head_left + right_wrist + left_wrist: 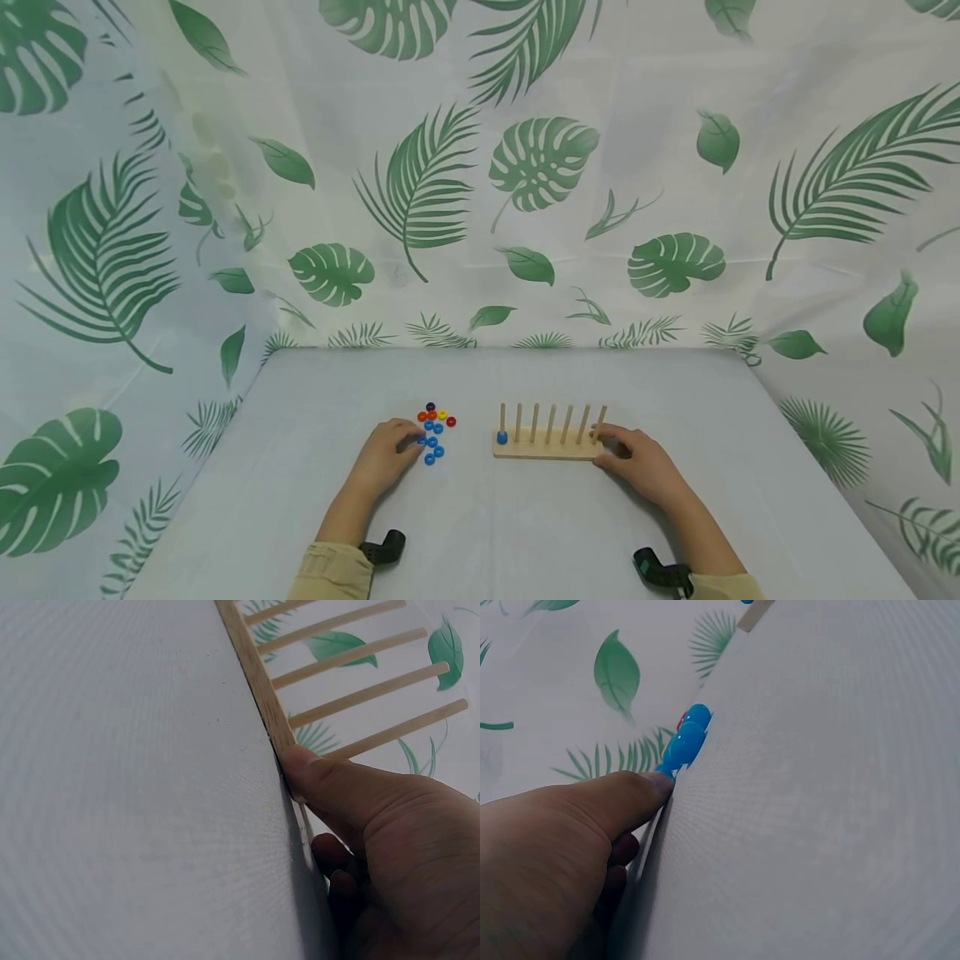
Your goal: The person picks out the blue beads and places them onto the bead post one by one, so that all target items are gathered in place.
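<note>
My left hand [386, 457] pinches a blue bead [422, 441] at the left side of a small group of loose beads. In the left wrist view the thumb [641, 791] lies right at that bead, with more blue beads [686, 744] just beyond. With my right hand [641, 467] I grip the right end of a wooden peg board [543, 452], thumb on its near edge and fingers behind the last peg. A row of several upright pegs stands on the board. One blue bead [502, 437] sits low on the leftmost peg.
Behind the blue beads lie a dark purple bead [431, 407], a yellow bead [442, 414], orange beads [422, 417] and a red bead [451, 422]. Everything rests on a white-covered table [465, 525]. A leaf-patterned cloth [450, 200] hangs behind and at the sides.
</note>
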`<action>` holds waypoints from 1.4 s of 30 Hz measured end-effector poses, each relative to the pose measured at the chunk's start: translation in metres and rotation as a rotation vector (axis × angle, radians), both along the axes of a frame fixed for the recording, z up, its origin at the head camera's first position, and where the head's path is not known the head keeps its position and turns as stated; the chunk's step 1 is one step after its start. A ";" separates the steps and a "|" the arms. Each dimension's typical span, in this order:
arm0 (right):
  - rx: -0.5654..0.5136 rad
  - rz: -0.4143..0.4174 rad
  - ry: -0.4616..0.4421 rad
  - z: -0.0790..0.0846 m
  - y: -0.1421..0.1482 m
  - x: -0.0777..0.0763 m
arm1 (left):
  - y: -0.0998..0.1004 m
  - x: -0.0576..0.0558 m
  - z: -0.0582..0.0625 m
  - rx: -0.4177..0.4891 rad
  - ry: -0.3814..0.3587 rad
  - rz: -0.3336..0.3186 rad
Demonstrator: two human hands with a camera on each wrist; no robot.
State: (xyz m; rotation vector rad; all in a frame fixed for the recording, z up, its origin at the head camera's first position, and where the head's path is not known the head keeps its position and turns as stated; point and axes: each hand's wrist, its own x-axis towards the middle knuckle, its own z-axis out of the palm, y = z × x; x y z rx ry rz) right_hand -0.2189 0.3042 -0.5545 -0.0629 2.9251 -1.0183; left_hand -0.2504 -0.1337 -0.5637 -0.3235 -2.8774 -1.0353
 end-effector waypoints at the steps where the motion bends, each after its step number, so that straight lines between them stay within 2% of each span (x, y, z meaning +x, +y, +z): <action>1: 0.000 0.000 0.000 0.000 0.000 0.000 | 0.000 0.000 0.000 -0.002 0.001 0.001; 20: -0.001 0.000 0.003 -0.001 0.000 -0.001 | -0.002 0.002 0.001 0.021 0.030 0.009; 30: -0.001 0.005 0.001 -0.001 0.000 -0.001 | -0.001 0.002 0.001 0.049 -0.008 0.058; 36: 0.000 0.001 -0.002 -0.001 0.000 -0.001 | 0.000 -0.001 0.002 0.072 -0.007 0.082; 42: -0.010 -0.002 -0.012 -0.002 0.000 0.000 | 0.006 -0.002 0.012 0.130 -0.010 0.098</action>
